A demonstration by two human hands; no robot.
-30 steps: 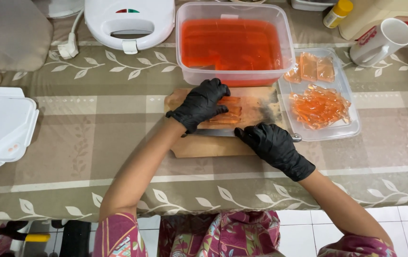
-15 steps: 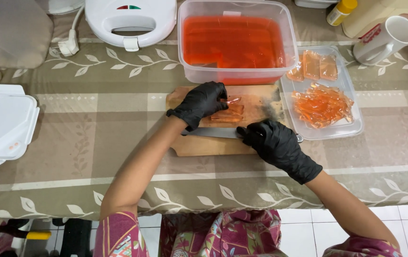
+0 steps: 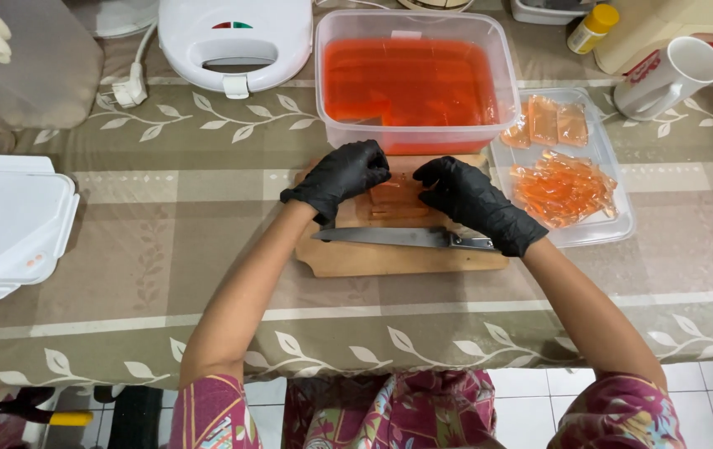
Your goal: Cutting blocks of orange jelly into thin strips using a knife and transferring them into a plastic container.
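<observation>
Jelly strips (image 3: 398, 199) lay cut on the board (image 3: 373, 258), both gloved hands, left (image 3: 344, 175) and right (image 3: 464, 195), gathering them loosely, knife (image 3: 398, 238) released, the tub (image 3: 410, 79) mostly uncut.

Bright, even overhead light, soft shadows, sharp focus throughout.

A small yellow-capped bottle (image 3: 591, 27) stands at the table's far right edge; its pale label is probably printed, too small to tell.
</observation>
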